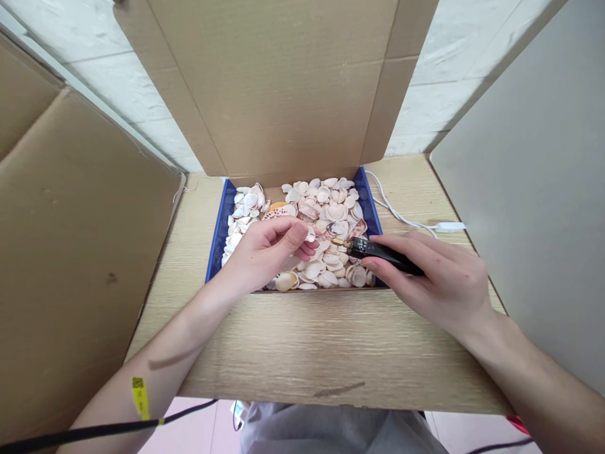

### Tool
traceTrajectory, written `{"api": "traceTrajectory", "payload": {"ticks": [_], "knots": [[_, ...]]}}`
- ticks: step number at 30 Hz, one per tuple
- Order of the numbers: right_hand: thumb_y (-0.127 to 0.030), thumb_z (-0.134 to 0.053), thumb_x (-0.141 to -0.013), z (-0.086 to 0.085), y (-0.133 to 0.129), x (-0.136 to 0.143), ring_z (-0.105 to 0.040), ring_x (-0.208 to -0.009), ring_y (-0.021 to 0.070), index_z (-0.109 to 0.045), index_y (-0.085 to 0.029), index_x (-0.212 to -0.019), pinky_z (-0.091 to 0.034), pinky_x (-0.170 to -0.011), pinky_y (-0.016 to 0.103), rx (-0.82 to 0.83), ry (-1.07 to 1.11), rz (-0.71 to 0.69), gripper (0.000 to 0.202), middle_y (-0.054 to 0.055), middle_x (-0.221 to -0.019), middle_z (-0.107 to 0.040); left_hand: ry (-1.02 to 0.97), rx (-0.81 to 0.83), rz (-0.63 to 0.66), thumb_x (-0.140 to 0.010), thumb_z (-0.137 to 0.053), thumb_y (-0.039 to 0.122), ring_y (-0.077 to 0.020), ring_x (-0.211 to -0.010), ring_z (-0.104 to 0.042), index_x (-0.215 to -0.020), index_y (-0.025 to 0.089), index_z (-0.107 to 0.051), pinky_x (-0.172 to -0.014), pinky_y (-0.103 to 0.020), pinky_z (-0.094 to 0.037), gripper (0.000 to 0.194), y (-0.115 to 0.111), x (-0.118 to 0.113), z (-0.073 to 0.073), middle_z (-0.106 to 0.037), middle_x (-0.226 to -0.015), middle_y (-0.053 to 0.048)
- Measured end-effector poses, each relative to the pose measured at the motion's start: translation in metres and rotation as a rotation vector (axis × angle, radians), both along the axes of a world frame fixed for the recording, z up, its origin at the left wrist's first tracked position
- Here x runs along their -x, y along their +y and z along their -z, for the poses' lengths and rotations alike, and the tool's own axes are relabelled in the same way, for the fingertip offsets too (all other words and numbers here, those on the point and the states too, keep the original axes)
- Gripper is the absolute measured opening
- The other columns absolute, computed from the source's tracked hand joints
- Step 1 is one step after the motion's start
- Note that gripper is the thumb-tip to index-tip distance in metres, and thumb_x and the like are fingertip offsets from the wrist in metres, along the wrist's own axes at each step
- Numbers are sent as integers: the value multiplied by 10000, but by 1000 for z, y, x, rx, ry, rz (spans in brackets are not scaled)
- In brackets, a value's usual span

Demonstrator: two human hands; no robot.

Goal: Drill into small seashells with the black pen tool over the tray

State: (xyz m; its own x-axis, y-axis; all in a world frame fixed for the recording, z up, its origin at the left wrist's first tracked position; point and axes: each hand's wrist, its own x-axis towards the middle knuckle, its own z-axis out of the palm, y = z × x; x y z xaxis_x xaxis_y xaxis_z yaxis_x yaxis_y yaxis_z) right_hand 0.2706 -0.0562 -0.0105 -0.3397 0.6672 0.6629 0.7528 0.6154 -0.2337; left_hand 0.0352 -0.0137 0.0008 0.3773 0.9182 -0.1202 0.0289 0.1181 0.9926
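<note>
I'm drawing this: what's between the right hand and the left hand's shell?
The head view shows the black tool's front end, brassy tip toward the shell.

So the small handheld tool (386, 255) has a glossy black body, plastic by the look of it, with a shiny brass-coloured metal tip. The pale, rounded seashells (326, 265) look mostly matt, a few a bit glossy inside. Blue-sided open cardboard box (216, 236), its raised brown flap smooth and matt. Light wood-grain counter (302, 353) has a dullish finish, and the white brick-pattern wall (449, 104) looks rough.
</note>
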Motion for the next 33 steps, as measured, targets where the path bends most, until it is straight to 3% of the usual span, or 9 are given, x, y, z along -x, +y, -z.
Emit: {"api": "traceTrajectory", "payload": {"ticks": [12, 21, 27, 33], "knots": [[-255, -745, -809, 2, 2, -2, -676, -680, 146, -645, -182, -1022, -548, -635, 265, -31, -9, -4, 247, 42, -832, -726, 117, -59, 17, -820, -694, 477, -133, -666, -659, -815, 133, -706, -608, -218, -544, 345, 0, 2, 4, -702, -746, -45], [-236, -742, -804, 0, 5, -5, -648, -716, 180, -653, -269, -1083, -528, -631, 329, -115, -27, 35, 295, 33, -892, -713, 121, -63, 61, -810, -731, 365, -110, -623, -646, -840, 148, -737, -595, -198, -530, 219, 0, 4, 8, -704, -694, -16], [-233, -759, -785, 1, 6, -6, -650, -745, 197, -655, -224, -1060, -529, -657, 340, -118, -20, 61, 293, 58, -880, -706, 57, -45, 45, -748, -793, 276, -85, -601, -645, -864, 140, -746, -593, -176, -528, 185, -2, 2, 4, -720, -717, -11], [-266, -744, -809, 1, 5, -4, -670, -732, 176, -646, -188, -1028, -536, -664, 307, -50, -10, 43, 253, 59, -868, -719, -10, -72, -4, -681, -840, 238, -120, -681, -699, -843, 147, -754, -648, -205, -581, 205, -4, 0, 3, -749, -775, -24]]}}
